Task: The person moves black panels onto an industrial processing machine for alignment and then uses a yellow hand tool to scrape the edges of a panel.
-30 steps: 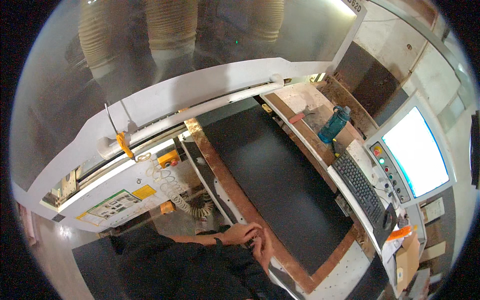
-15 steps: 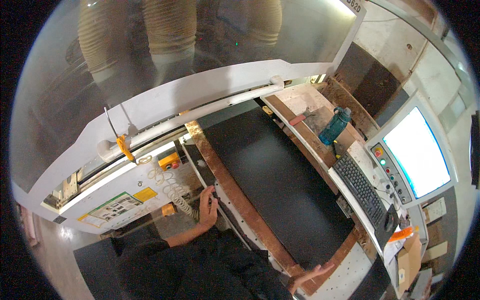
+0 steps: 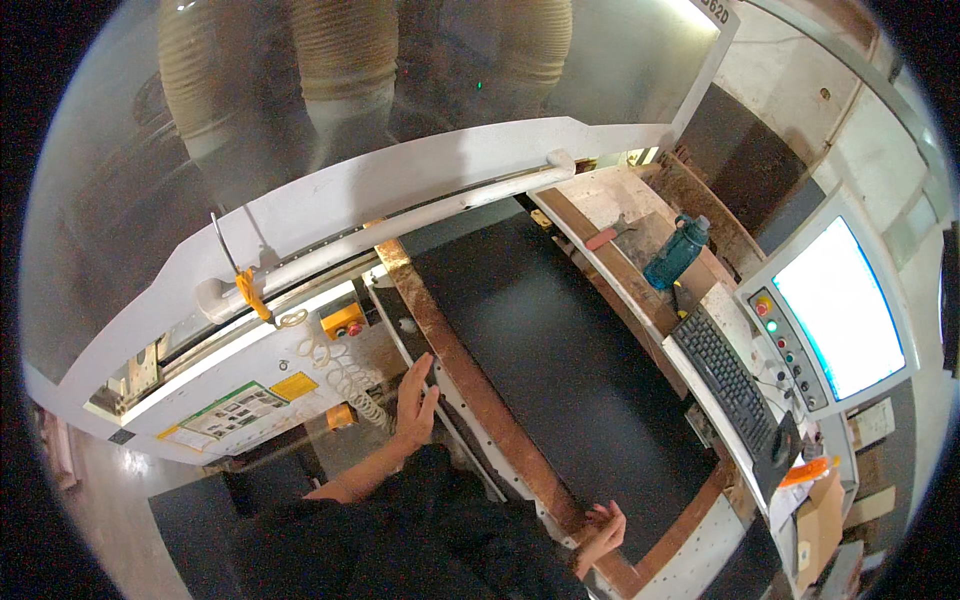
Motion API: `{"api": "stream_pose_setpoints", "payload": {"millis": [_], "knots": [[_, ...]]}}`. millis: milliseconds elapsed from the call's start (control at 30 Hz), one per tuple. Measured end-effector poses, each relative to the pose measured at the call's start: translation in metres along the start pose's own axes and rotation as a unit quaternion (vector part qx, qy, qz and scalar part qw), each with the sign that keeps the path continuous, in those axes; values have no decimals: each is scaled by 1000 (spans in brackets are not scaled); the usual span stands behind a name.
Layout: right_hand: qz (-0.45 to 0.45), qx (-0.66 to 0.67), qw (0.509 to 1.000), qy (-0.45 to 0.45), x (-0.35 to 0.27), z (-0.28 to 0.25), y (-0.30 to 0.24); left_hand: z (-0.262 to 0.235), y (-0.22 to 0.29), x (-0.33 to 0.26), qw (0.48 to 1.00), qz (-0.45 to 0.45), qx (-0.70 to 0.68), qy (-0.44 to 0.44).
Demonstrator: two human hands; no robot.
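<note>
A large black panel (image 3: 570, 340) lies on the machine bed, bordered by worn brown strips (image 3: 468, 385) along its left and near sides. My left hand (image 3: 414, 405) is open beside the left strip, its fingers stretched out toward the machine and nothing in it. Over the near end of the panel, by the corner of the strips, is my right hand (image 3: 601, 533). Its fingers are loosely bent and hold nothing I can see; whether it touches the panel is unclear.
A machine hood with a white rail (image 3: 400, 230) spans the far side; a yellow-handled air gun (image 3: 249, 290) hangs there, above a coiled hose (image 3: 350, 385). On the right ledge are a teal bottle (image 3: 676, 253), a red-handled tool (image 3: 605, 237), a keyboard (image 3: 725, 375) and a lit monitor (image 3: 840, 305).
My right hand has drawn back to the left along the near end of the panel, its flat fingers now bent. The left hand's fingers have straightened and reach slightly farther away.
</note>
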State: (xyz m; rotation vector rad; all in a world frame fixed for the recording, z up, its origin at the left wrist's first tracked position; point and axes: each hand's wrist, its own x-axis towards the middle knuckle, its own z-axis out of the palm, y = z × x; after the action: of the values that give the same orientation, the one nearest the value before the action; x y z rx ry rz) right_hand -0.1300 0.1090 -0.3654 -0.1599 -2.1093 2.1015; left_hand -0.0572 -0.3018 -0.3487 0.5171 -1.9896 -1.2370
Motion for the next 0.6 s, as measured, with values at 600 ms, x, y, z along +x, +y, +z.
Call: {"api": "stream_pose_setpoints", "payload": {"millis": [600], "knots": [[-84, -177, 972, -130, -70, 115, -32, 55, 28, -50, 911, 83, 31, -404]]}}
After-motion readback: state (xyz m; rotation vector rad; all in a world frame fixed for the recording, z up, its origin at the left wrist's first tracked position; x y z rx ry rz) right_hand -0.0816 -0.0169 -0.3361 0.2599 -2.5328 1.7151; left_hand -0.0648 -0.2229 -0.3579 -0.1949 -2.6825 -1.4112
